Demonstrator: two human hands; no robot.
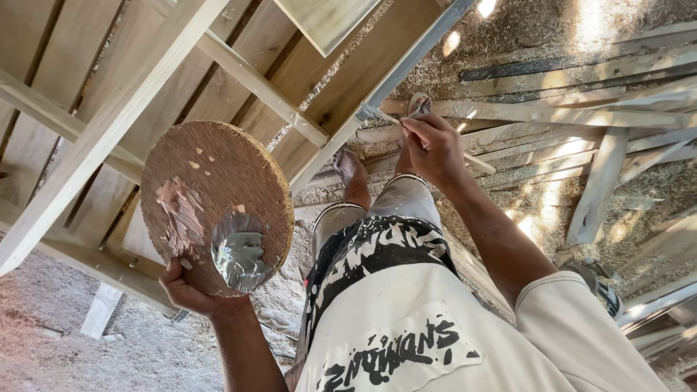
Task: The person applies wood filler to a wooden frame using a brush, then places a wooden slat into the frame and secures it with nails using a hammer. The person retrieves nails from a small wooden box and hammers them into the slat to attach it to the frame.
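fingers of the right hand [433, 149]: curling tight round the handle of a putty knife [406, 116], knuckles turning toward the camera, thumb side pointing up at the wood.
fingers of the left hand [190, 292]: gripping the lower rim of a round board [216, 205] from beneath; only the thumb and palm edge are showing, the fingertips are hiding behind the disc, so how they are lying is something i cannot tell.
putty knife: reaching up from the right fist, its thin blade touching the edge of a pale wooden rail [396, 76] of the frame overhead.
round board: sitting upright in the left hand, well apart from the right hand, its brown rough face turning toward the camera.
grey filler [239, 258]: lying as a wet blob low on the disc, just above the thumb.
pinkish smear [179, 210]: drying on the disc's left part, beside the grey blob.
wooden frame [109, 131]: slanting across the upper left, pale slats crossing darker planks.
ground: sawdust [523, 29] spreading under loose timber offcuts [599, 181] at right.
person: wearing a white printed shirt [406, 327] and pale shorts, feet standing in sandals below the right hand.
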